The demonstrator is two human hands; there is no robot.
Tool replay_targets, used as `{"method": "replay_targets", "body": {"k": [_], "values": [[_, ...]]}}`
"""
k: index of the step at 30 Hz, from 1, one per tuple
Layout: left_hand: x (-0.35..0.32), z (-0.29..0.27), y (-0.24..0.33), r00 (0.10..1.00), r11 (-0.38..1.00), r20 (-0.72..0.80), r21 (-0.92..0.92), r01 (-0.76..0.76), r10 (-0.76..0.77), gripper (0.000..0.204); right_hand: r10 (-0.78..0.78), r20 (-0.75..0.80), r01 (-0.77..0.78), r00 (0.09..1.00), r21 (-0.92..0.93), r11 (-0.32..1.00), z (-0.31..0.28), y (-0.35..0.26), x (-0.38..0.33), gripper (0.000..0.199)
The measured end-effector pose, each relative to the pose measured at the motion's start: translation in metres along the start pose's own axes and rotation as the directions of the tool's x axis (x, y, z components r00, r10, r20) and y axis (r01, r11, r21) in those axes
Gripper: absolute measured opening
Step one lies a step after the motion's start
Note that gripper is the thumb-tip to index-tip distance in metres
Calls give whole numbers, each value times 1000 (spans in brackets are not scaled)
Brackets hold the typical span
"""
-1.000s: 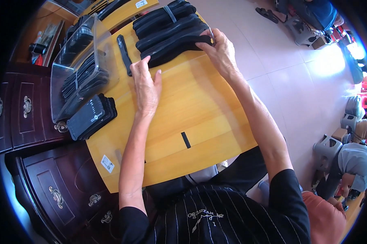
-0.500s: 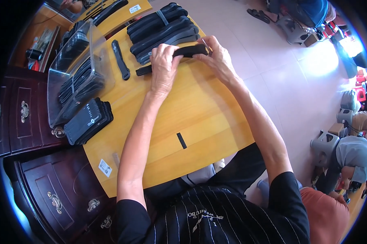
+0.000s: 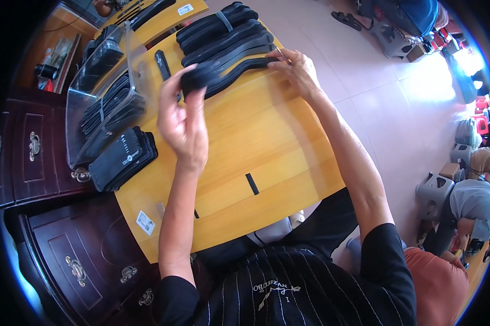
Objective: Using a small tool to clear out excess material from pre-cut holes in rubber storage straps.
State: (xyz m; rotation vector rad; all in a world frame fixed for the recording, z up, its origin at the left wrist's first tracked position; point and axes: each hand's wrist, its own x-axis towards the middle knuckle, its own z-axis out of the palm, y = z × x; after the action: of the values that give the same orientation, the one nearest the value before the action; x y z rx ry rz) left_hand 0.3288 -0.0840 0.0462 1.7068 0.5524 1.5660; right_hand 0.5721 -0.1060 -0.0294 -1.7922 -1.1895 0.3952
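Lighting: bright, daylight-like, strongest from the right. Glare: floor [image 3: 432,89], burnt-out patch well beyond the surface's right edge; blue-white flare at the frame's right rim. Shadow: soft brownish band inside the right edge of the surface [image 3: 228,190]. Reflections: pale sheen on walls of clear box [image 3: 134,89], by the left edge. Dim area: dark cabinet [image 3: 46,144], left of the near-left corner. Blur: left hand [image 3: 182,122] and near end of black strips [image 3: 199,79]. Distortion: fisheye bending, black vignette in corners.
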Motion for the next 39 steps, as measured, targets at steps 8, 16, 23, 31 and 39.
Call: {"method": "replay_targets", "body": {"k": [8, 16, 23, 31, 39], "values": [[-19, -84, 64, 945, 996, -316, 17, -89, 89, 22, -71, -34, 64, 997, -188, 980, -1, 1, 1, 22], [-75, -119, 113, 896, 863, -6, -270, 427, -445, 31, -272, -206, 183, 940, -368, 912, -1, -34, -25, 31], [-103, -132, 116, 594, 470, 347, -381, 796, -726, 25, 13, 241, -74, 970, 246, 967, 6, -187, -170, 37], [-134, -157, 124, 609, 714, 431, 129, 688, -665, 27, -93, 301, 78, 949, 59, 995, 31, -239, -202, 39], [-176, -151, 144, 509, -469, 853, -498, 730, -114, 44, -76, 743, -743, 665, 669, 30, 20, -208, -257, 29]]}}
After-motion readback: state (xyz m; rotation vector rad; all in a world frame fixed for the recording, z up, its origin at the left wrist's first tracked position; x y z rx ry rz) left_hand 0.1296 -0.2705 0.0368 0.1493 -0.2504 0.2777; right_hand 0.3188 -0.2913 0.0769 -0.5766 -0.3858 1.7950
